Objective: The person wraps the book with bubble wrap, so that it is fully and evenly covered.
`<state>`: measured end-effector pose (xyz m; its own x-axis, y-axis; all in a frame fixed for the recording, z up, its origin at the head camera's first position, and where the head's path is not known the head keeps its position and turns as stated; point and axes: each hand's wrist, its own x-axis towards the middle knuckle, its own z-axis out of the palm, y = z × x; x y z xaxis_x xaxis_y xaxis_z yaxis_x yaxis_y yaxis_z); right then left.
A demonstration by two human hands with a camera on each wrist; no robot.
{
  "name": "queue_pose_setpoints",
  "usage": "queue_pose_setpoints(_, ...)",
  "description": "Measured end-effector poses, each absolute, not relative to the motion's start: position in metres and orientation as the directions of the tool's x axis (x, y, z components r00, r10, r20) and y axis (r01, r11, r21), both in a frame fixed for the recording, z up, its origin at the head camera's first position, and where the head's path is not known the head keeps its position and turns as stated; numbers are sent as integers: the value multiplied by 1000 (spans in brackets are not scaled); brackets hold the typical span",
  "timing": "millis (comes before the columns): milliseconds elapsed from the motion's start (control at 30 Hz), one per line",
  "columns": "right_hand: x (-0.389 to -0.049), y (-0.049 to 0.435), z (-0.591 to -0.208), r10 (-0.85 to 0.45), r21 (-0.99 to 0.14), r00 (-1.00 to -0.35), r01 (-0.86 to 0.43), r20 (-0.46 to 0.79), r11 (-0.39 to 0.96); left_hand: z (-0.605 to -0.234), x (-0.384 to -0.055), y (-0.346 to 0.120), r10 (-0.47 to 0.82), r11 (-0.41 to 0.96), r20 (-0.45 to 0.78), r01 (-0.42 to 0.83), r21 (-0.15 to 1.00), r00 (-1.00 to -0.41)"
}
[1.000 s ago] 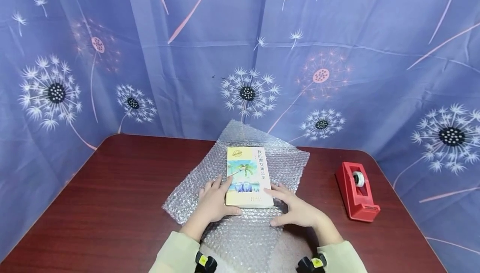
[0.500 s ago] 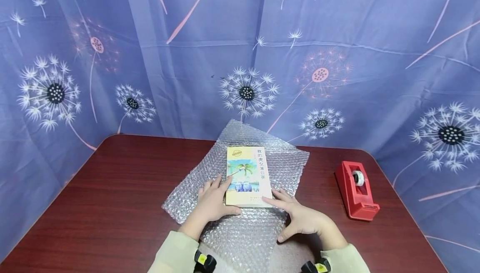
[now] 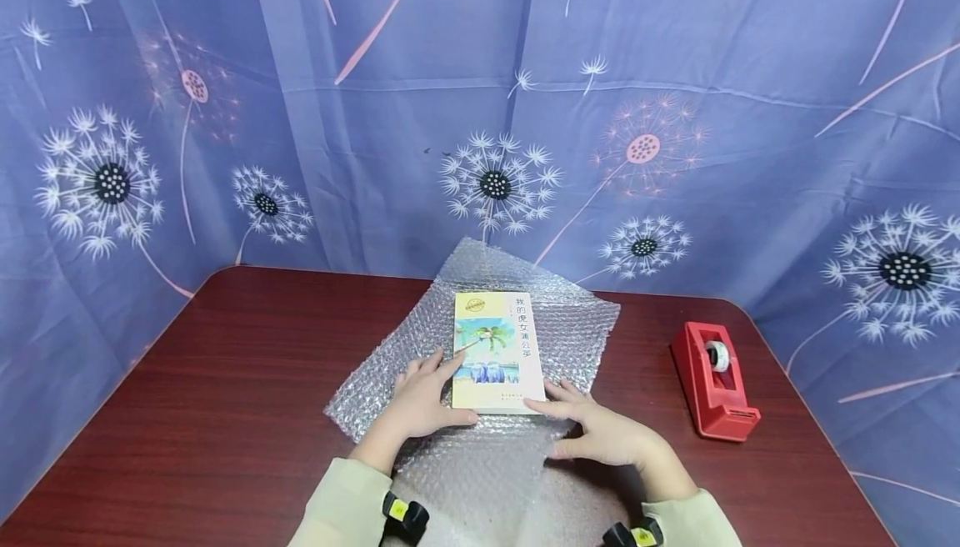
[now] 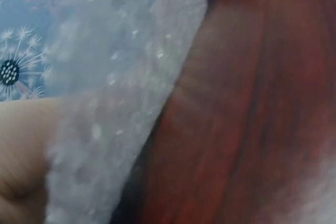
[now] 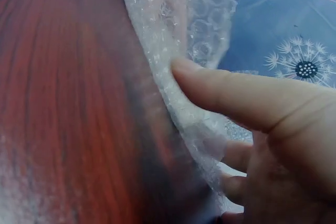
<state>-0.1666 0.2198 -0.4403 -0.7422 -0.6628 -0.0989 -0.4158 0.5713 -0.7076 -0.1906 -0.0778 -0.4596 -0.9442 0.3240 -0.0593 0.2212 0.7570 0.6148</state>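
Note:
A book (image 3: 491,347) with a yellow and white cover and a palm-tree picture lies face up on a sheet of bubble wrap (image 3: 581,334). My left hand (image 3: 420,401) rests at its lower left, fingers extended onto the cover's left edge and thumb along the near edge. At the lower right corner, my right hand (image 3: 607,433) touches the book with its index finger. The right thumb is spread apart from the fingers and touches the wrap's near flap (image 5: 163,61), as the right wrist view shows. In the left wrist view, bubble wrap (image 4: 121,77) stands close before the camera.
A red tape dispenser (image 3: 716,384) with a roll of tape (image 3: 717,356) stands on the right of the dark red wooden table (image 3: 247,380). Behind the table hangs a blue curtain (image 3: 390,155) with a dandelion print.
The right index finger has slid nearer along the book's right side. The right thumb moved out, then back onto the wrap, whose near flap looks more raised. The left hand shifted slightly.

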Motion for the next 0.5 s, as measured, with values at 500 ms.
queue_pose_setpoints(500, -174, 216, -443, -536, -681, -838, -452, 102, 576, -460, -197, -89, 356, 680, -20, 244, 691, -934)
